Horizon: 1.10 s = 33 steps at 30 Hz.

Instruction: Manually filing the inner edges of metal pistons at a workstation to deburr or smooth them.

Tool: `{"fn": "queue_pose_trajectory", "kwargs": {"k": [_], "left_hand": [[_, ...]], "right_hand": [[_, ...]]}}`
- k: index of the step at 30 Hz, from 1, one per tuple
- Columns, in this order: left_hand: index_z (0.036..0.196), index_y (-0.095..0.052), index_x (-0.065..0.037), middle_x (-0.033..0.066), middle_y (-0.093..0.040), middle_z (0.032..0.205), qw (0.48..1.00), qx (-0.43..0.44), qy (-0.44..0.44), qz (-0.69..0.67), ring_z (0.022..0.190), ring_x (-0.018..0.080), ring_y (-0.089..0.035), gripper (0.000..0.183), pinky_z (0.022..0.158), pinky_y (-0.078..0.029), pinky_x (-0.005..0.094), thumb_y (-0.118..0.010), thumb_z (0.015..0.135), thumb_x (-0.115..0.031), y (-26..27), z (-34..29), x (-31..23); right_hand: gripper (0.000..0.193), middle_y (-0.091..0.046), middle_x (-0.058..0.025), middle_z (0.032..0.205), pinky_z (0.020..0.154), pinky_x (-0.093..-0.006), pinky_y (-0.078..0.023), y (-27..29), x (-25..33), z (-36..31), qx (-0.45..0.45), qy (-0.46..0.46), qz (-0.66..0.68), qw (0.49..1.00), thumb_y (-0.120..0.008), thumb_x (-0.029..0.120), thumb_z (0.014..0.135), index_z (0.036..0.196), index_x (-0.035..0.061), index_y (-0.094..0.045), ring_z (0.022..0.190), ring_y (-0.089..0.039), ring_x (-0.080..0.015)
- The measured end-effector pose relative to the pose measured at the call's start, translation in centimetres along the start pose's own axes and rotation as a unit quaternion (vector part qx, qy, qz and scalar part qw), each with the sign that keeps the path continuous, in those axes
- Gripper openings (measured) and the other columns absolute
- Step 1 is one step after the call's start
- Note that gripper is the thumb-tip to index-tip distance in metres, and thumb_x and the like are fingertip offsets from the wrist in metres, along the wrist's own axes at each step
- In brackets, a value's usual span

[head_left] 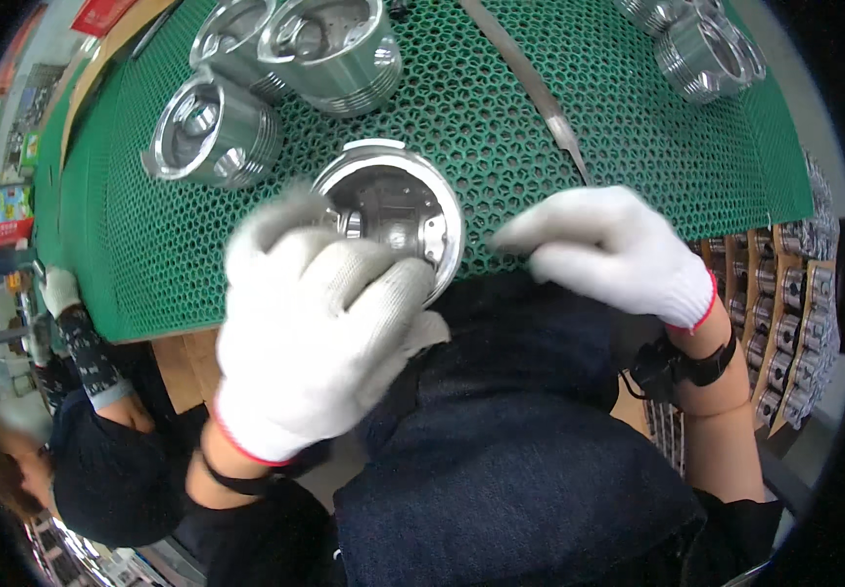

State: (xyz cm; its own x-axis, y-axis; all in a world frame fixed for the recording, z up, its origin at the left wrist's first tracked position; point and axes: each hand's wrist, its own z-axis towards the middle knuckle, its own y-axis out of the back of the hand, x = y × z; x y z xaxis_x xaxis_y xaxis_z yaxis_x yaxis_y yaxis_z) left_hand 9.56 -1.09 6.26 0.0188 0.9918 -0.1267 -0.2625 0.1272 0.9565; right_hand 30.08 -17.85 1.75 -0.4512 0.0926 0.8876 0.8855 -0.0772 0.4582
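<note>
An open-ended metal piston (447, 210) stands on the green mat near its front edge, its hollow inside facing up. My left hand (310, 323), in a white knit glove, covers the near left part of it. Its fingers are curled in, and the index finger is blurred by the piston's rim. A pale flap, glove or cloth, sticks out beside these fingers; what they hold is hidden. To the right of the piston my right hand (603, 249), also gloved, hovers apart from it. Its fingers stretch left, with the thumb apart and nothing visible between them.
Several more pistons, among them one piston (212, 137), stand at the back left; others (706, 64) lie at the far right. A long flat metal tool (535, 88) crosses the green honeycomb mat (501, 137). Racks of metal parts (779, 323) stand at right. Another person (99, 460) works at left.
</note>
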Motion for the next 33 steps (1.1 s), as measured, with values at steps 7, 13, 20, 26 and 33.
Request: {"fn": "queue_pose_trajectory", "kwargs": {"k": [7, 13, 20, 26, 33], "left_hand": [[0.083, -0.071, -0.014, -0.0006, -0.066, 0.094, 0.935, 0.301, -0.147, 0.116, 0.109, 0.0221, -0.058, 0.024, 0.113, -0.031, 0.051, -0.074, 0.061, -0.025, 1.1, 3.8, 3.7], [0.091, -0.064, -0.011, 0.0043, -0.063, 0.103, 0.997, 0.05, -0.032, 0.059, 0.103, 0.0251, -0.059, 0.03, 0.09, -0.046, 0.0413, -0.07, 0.063, -0.019, 1.6, 6.7, 3.4], [0.117, -0.064, -0.012, 0.0084, -0.064, 0.11, 0.98, -0.109, -0.131, 0.105, 0.104, 0.029, -0.061, 0.056, 0.098, -0.045, 0.0438, -0.073, 0.062, -0.011, 0.0, 6.5, 4.4], [0.133, -0.051, -0.003, 0.0161, -0.058, 0.115, 0.99, 0.047, -0.014, 0.135, 0.109, 0.0344, -0.056, 0.064, 0.099, -0.043, 0.0499, -0.065, 0.07, -0.004, 0.4, -2.2, 3.7], [0.149, -0.015, 0.007, 0.0227, -0.061, 0.109, 0.897, 0.068, 0.146, -0.411, 0.095, 0.0291, -0.062, 0.086, 0.091, -0.047, 0.0403, -0.057, 0.074, 0.008, -0.3, -6.1, -1.4]], "right_hand": [[0.043, -0.058, -0.002, 0.072, 0.04, -0.0172, -0.032, 0.9, -1.3, -2.0, -0.232, -0.155, 0.286, 0.917, -0.046, 0.021, 0.093, 0.126, -0.0038, -0.055, 0.046, -0.042, -0.0027], [0.044, -0.059, -0.0048, 0.071, 0.039, -0.0171, -0.032, 0.3, -2.5, -2.1, -0.248, -0.119, 0.29, 0.917, -0.046, 0.02, 0.092, 0.126, -0.0074, -0.053, 0.043, -0.042, -0.0036], [0.045, -0.06, -0.0053, 0.072, 0.039, -0.0173, -0.03, 0.7, -2.8, -2.7, -0.25, -0.097, 0.303, 0.914, -0.049, 0.023, 0.093, 0.127, -0.0059, -0.053, 0.044, -0.042, -0.0036], [0.037, -0.061, -0.0037, 0.074, 0.041, -0.0161, -0.03, 0.3, -1.7, -1.5, -0.244, -0.145, 0.267, 0.921, -0.048, 0.019, 0.094, 0.125, 0.0012, -0.058, 0.047, -0.042, -0.0012], [0.049, -0.061, -0.0147, 0.102, 0.076, -0.0404, -0.053, 2.7, -1.8, 3.3, -0.245, -0.127, -0.463, 0.842, -0.064, 0.044, 0.085, 0.123, 0.0124, -0.059, 0.089, -0.066, -0.0317]]}}
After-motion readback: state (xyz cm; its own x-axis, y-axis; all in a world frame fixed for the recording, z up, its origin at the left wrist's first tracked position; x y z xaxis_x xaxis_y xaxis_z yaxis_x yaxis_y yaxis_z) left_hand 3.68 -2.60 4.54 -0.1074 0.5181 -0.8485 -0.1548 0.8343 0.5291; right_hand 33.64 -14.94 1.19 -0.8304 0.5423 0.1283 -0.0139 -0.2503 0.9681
